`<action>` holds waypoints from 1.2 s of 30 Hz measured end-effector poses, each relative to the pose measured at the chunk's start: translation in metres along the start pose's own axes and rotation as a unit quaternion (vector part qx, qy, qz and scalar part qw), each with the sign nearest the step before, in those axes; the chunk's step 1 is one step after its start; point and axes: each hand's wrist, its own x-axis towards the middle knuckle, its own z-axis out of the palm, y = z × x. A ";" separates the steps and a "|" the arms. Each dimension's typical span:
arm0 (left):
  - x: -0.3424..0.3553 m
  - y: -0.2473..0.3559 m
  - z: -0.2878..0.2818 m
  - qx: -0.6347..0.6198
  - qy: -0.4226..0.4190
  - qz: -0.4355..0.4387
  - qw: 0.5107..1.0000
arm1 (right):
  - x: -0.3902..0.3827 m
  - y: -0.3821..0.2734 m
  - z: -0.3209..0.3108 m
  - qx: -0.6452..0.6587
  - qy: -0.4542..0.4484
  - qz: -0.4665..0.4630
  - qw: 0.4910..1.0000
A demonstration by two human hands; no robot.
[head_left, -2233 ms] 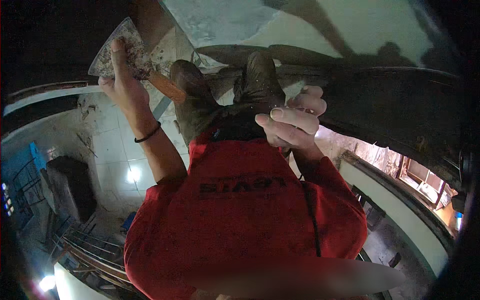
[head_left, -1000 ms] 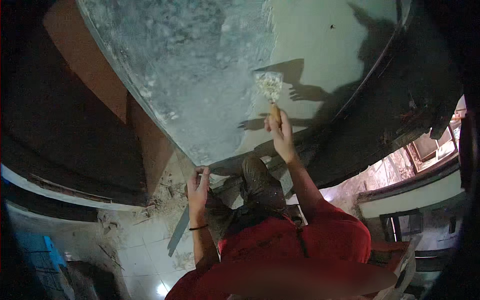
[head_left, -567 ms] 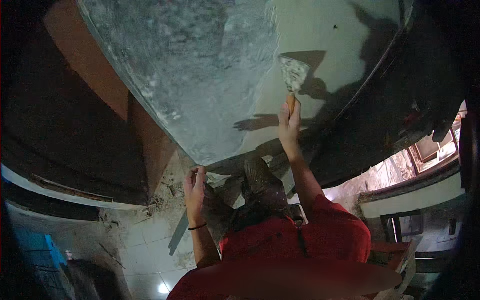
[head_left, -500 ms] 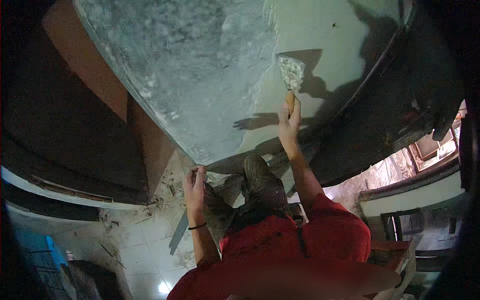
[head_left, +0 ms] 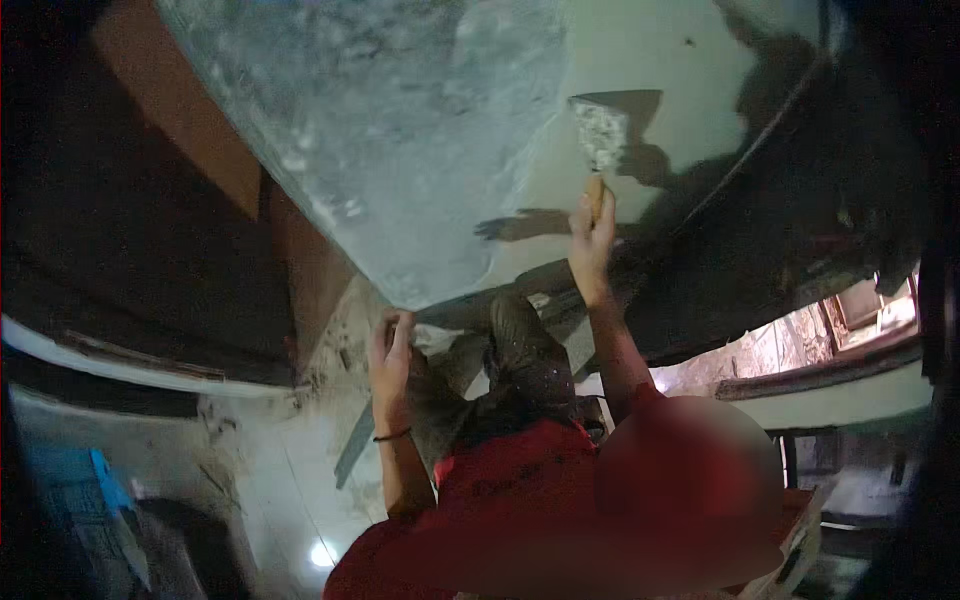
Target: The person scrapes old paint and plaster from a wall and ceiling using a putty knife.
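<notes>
My right hand (head_left: pixel 592 240) is closed on the wooden handle (head_left: pixel 596 195) of a wide scraper, whose blade (head_left: pixel 600 130) is coated with whitish flaky material and lies at the pale green part (head_left: pixel 670 80) of the wall in front of me. Left of the blade, past a ragged boundary, the surface is mottled grey-white (head_left: pixel 370 120). My left hand (head_left: pixel 390 360) is by the wall's lower left corner, fingers loosely bent and apart, with nothing visible in it; whether it touches the edge I cannot tell.
My legs (head_left: pixel 520 350) are below the wall, over a dusty white tiled floor (head_left: pixel 280 480) with debris and a grey strip (head_left: pixel 355 445). A brown surface (head_left: pixel 200 120) borders the wall on the left. At right, a bright opening (head_left: pixel 860 310) shows rubble and a frame.
The scraper passed from my left hand to my right since the earliest frame, and the view swung to the wall. Lately the blade has moved up and slightly right.
</notes>
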 end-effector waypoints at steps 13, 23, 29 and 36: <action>-0.026 -0.032 -0.047 0.134 0.065 0.035 0.988 | -0.052 -0.024 -0.020 0.194 -0.175 0.042 0.964; -0.100 -0.123 -0.089 0.232 0.112 -0.076 0.963 | -0.066 -0.001 -0.024 0.223 -0.184 0.170 0.942; -0.050 -0.116 -0.035 0.185 0.020 0.077 0.980 | -0.069 -0.013 -0.001 0.355 -0.296 0.335 0.821; -0.002 -0.045 0.037 0.139 -0.108 -0.014 0.984 | -0.066 -0.015 -0.013 0.420 -0.290 0.289 0.810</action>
